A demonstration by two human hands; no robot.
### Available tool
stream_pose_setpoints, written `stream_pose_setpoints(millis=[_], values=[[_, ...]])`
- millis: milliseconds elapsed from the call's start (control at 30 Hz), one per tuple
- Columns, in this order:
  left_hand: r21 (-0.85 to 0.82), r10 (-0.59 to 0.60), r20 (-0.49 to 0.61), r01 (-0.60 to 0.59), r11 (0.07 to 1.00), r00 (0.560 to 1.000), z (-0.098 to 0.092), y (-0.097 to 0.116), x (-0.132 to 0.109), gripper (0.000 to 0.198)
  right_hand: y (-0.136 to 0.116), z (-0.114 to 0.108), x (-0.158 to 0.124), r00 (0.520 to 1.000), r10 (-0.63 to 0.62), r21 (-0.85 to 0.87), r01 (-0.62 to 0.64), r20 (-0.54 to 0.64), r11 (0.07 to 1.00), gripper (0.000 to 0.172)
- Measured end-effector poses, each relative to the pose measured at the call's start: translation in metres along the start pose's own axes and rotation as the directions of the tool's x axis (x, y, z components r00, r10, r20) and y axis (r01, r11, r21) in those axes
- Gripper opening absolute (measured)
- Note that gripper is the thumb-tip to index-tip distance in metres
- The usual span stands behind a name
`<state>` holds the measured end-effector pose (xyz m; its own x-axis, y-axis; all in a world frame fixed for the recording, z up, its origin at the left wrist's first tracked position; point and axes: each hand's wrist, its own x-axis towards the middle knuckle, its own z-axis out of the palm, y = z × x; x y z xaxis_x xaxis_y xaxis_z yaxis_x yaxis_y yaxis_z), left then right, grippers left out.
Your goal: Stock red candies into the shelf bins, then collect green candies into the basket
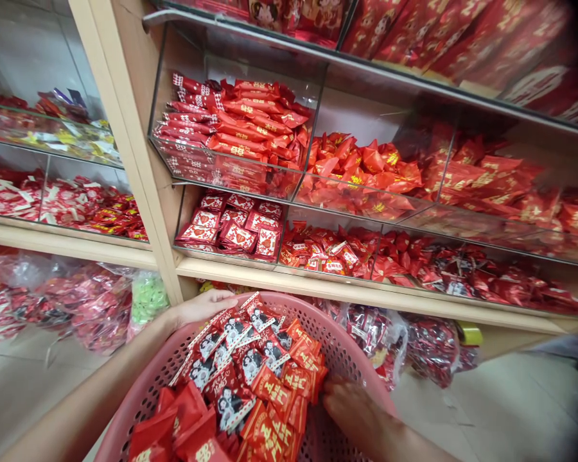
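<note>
A pink perforated plastic basket [139, 391] is in front of me at the bottom of the view, filled with wrapped sweets. My left hand [203, 308] holds its far left rim, fingers laid along the edge. Inside the basket on the right, my right hand [349, 404] has its fingers curled against the orange-red packets [272, 391] with gold characters; it is in shadow, and its fingertips are hidden. Red packets printed with a black-and-white couple [231, 398] lie in the middle. Plain red packets [192, 417] fill the near left.
A wooden shelf unit [293, 273] with clear bins stands beyond the basket. Its bins hold long red packets [250, 122], square heart-printed packets [238, 236] and other red sweets [361, 167]. Plastic bags of sweets [433, 340] lie on the tiled floor [505, 398] under the lowest shelf.
</note>
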<state>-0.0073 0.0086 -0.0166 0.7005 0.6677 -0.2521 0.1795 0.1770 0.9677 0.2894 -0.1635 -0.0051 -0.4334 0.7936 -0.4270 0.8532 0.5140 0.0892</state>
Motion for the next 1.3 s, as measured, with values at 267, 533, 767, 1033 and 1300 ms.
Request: stream_pose_setpoints(millis=[267,533,767,1033,1300], values=[[-0.003,0.000,-0.003,0.000,1.000,1.000,-0.002,-0.004,0.001,0.045,0.012,0.003,0.015,0.981,-0.081,-0.121,0.061,-0.174,0.991,0.020],[0.079,-0.020,-0.047,0.024,0.997,0.999,-0.001,-0.002,0.003,0.049,0.020,-0.013,-0.002,0.991,-0.050,-0.054,0.043,-0.126,0.998,0.019],[0.084,0.022,-0.028,-0.020,0.996,0.999,-0.004,-0.010,0.006,0.048,0.071,-0.129,0.018,0.893,0.099,0.135,-0.044,-0.438,0.990,0.024],[0.110,0.021,-0.052,-0.015,0.994,0.998,-0.005,-0.008,0.005,0.052,0.117,-0.180,0.129,0.806,0.274,0.249,-0.163,-0.525,0.955,0.041],[0.134,0.029,-0.049,-0.022,0.991,0.998,-0.004,-0.004,0.004,0.052,0.105,-0.193,0.203,0.705,0.598,0.503,-0.384,-0.382,0.774,0.035]])
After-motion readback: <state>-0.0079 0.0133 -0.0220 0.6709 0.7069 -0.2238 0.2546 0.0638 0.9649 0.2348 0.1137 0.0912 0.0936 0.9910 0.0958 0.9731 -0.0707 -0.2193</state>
